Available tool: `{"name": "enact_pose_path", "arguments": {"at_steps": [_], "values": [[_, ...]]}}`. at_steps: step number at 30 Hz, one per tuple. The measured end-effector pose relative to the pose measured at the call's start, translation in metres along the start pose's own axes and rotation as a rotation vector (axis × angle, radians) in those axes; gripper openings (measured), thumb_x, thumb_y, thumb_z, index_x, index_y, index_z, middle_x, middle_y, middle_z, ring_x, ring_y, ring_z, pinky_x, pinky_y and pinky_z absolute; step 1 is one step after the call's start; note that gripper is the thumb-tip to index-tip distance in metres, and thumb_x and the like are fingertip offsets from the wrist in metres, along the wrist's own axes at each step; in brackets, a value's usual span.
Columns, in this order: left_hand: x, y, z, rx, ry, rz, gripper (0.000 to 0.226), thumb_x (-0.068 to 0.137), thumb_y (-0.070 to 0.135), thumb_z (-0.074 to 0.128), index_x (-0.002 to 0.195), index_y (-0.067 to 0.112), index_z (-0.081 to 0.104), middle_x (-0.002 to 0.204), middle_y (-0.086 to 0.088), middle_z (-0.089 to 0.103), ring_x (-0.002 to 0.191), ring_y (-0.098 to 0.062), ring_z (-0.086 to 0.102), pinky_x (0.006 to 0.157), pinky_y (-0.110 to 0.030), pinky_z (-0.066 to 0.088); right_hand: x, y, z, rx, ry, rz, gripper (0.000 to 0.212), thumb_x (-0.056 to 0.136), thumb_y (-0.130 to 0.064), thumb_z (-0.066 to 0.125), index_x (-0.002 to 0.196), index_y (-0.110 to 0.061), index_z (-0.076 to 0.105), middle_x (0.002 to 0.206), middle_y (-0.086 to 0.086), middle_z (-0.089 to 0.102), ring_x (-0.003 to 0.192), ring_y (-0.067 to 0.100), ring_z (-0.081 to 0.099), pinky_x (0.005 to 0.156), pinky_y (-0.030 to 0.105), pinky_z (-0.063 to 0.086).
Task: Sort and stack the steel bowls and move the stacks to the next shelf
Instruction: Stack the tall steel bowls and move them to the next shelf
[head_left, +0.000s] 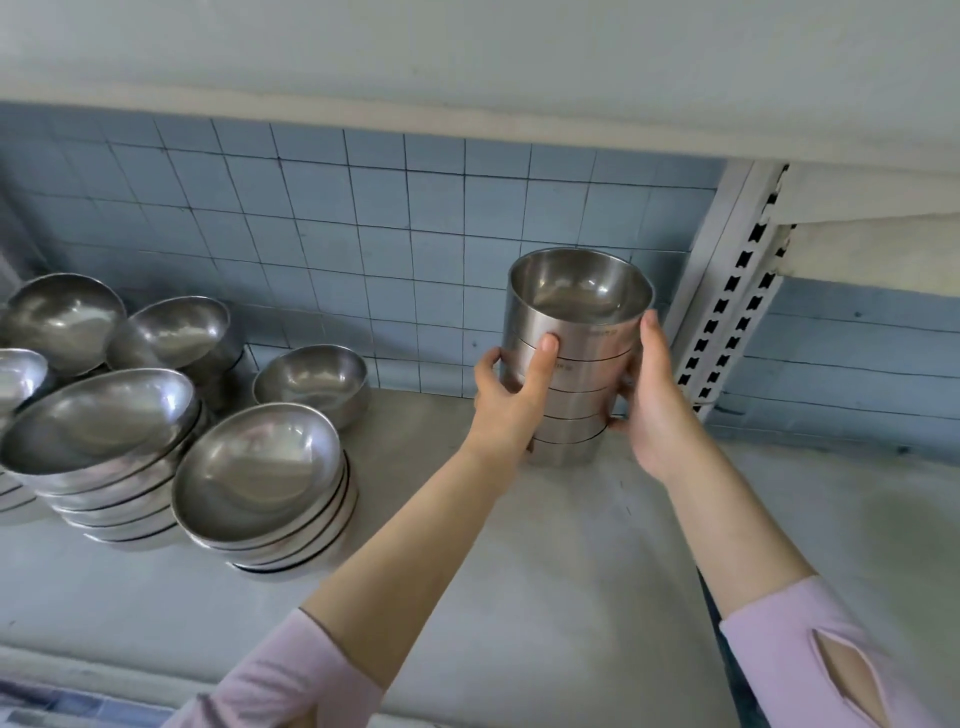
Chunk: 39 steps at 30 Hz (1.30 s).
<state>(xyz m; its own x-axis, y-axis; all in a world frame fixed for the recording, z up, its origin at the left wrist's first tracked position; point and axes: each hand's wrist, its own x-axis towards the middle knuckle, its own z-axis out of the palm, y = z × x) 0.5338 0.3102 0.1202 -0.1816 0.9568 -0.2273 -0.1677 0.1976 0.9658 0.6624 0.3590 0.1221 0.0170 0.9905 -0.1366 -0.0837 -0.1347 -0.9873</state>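
Steel bowl stack (576, 364) clasped upright between left hand (511, 402) and right hand (657, 405), fingers curled round both sides, at back of grey shelf (519, 545), beside slotted post (727, 291), well right of wider bowl piles (260, 467).

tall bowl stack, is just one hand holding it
No, the left hand and the right hand both grip opposite sides of the tall bowl stack.
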Motion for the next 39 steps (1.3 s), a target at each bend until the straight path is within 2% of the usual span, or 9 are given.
{"name": "enact_pose_path", "arguments": {"at_steps": [4,8,11,14,19,22,26,31,39], "values": [[0.0,-0.004,0.001,0.017,0.008,-0.008,0.123,0.027,0.097,0.055,0.137,0.051,0.023,0.143,0.007,0.043,0.123,-0.021,0.05,0.098,-0.051,0.048,-0.01,0.001,0.002,0.041,-0.014,-0.022,0.082,0.077,-0.085,0.038,0.146,-0.042,0.04,0.151,-0.01,0.046,0.138,0.013,0.041,0.116,0.052,0.031],[-0.028,0.004,-0.012,0.187,-0.042,0.011,0.111,0.06,0.084,0.059,0.15,0.042,0.01,0.158,0.003,0.025,0.14,-0.02,0.034,0.114,-0.042,0.031,-0.044,0.011,0.004,0.083,0.129,-0.029,0.063,0.085,-0.074,0.04,0.133,-0.036,0.054,0.136,-0.012,0.058,0.128,0.012,0.051,0.114,0.046,0.035],[-0.046,0.013,-0.053,0.399,-0.034,0.122,0.092,0.08,0.065,0.061,0.153,0.033,0.014,0.154,0.006,0.029,0.133,-0.013,0.037,0.101,-0.029,0.031,-0.085,0.023,0.012,0.027,0.291,-0.156,0.049,0.095,-0.056,0.042,0.114,-0.015,0.06,0.121,0.01,0.065,0.112,0.025,0.061,0.102,0.048,0.046],[-0.064,0.041,-0.112,0.586,-0.002,0.284,0.086,0.079,0.061,0.062,0.15,0.031,0.025,0.153,0.007,0.033,0.139,-0.011,0.034,0.102,-0.026,0.031,-0.111,0.026,0.036,0.055,0.194,-0.257,0.027,0.102,-0.043,0.044,0.1,-0.024,0.062,0.108,0.001,0.07,0.095,0.013,0.066,0.082,0.031,0.049],[-0.044,0.094,-0.206,0.932,0.141,0.313,0.097,0.067,0.071,0.06,0.148,0.029,0.03,0.152,0.006,0.036,0.136,-0.017,0.039,0.107,-0.03,0.032,-0.089,0.015,0.107,-0.097,-0.158,-0.159,0.028,0.099,-0.051,0.043,0.11,-0.032,0.061,0.111,-0.008,0.068,0.099,0.012,0.065,0.082,0.031,0.052],[-0.007,0.111,-0.261,1.015,0.19,0.227,0.103,0.062,0.075,0.065,0.147,0.028,0.031,0.147,0.0,0.045,0.128,-0.021,0.049,0.108,-0.036,0.037,-0.062,0.016,0.153,-0.238,-0.26,-0.053,0.027,0.096,-0.061,0.042,0.111,-0.043,0.054,0.125,-0.009,0.061,0.11,0.015,0.059,0.097,0.042,0.052],[0.045,0.118,-0.315,1.282,0.125,0.065,0.109,0.069,0.073,0.065,0.151,0.018,0.02,0.152,-0.004,0.037,0.13,-0.027,0.046,0.107,-0.039,0.038,-0.031,0.028,0.204,-0.353,-0.261,0.143,0.056,0.095,-0.066,0.04,0.143,-0.038,0.041,0.145,-0.003,0.047,0.125,0.022,0.051,0.104,0.048,0.046],[0.1,0.114,-0.353,1.581,-0.066,-0.173,0.138,0.052,0.092,0.049,0.154,0.02,-0.009,0.159,-0.009,-0.024,0.148,-0.033,-0.014,0.12,-0.051,0.009,-0.002,0.043,0.239,-0.602,-0.299,0.226,0.062,0.101,-0.061,0.022,0.155,-0.029,0.024,0.16,0.005,0.031,0.142,0.029,0.037,0.102,0.037,0.034],[0.124,0.097,-0.373,1.61,-0.061,-0.059,0.13,0.061,0.082,0.062,0.153,0.028,-0.013,0.161,-0.015,-0.016,0.146,-0.047,0.006,0.118,-0.051,0.016,0.008,0.051,0.257,-0.855,-0.28,0.157,0.058,0.104,-0.053,0.018,0.157,-0.027,0.022,0.162,0.002,0.027,0.147,0.026,0.03,0.115,0.035,0.024]]}}
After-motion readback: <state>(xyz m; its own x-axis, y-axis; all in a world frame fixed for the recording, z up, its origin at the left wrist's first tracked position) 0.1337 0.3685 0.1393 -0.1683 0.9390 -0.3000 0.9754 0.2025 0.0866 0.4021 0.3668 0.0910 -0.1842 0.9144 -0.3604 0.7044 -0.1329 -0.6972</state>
